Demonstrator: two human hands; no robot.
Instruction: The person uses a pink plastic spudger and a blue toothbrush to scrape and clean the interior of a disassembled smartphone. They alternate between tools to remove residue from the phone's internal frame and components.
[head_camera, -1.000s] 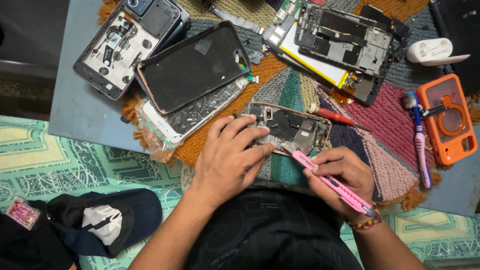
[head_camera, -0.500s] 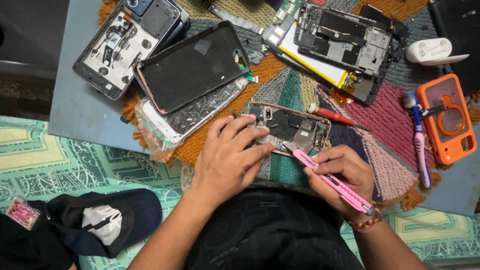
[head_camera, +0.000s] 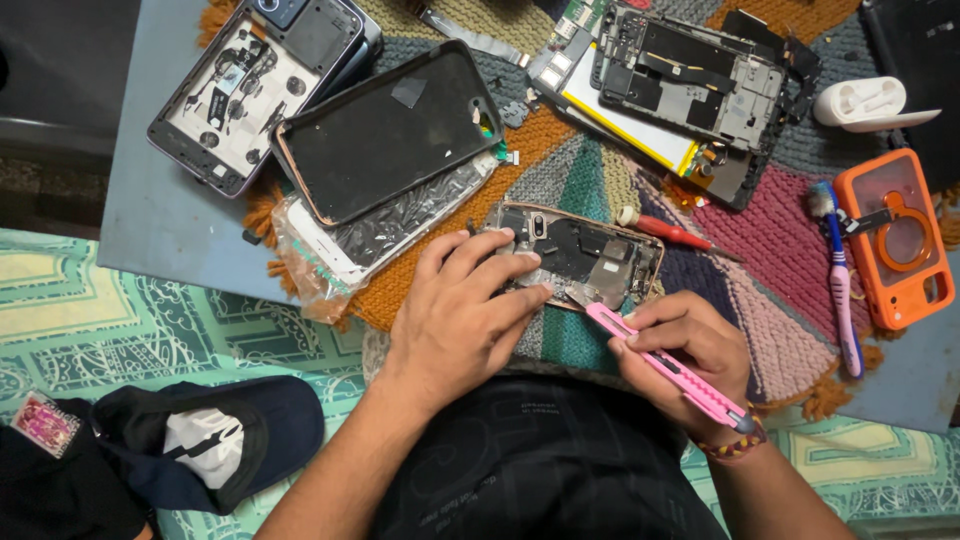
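Prying at an opened phone chassis (head_camera: 585, 255) on the woven rug (head_camera: 780, 240): left hand (head_camera: 455, 320) pressed flat, fingers spread over its near end; right hand (head_camera: 685, 345) pinching a pink utility knife (head_camera: 665, 368), blade tip at the frame's lower edge. Likely next: shallow, steady leverage along the seam. Chassis is thin metal with exposed boards; the knife is smooth plastic; the rug is coarse knit.

Black phone screen panel (head_camera: 390, 135) upper left; crinkled clear packet (head_camera: 375, 235) beneath.
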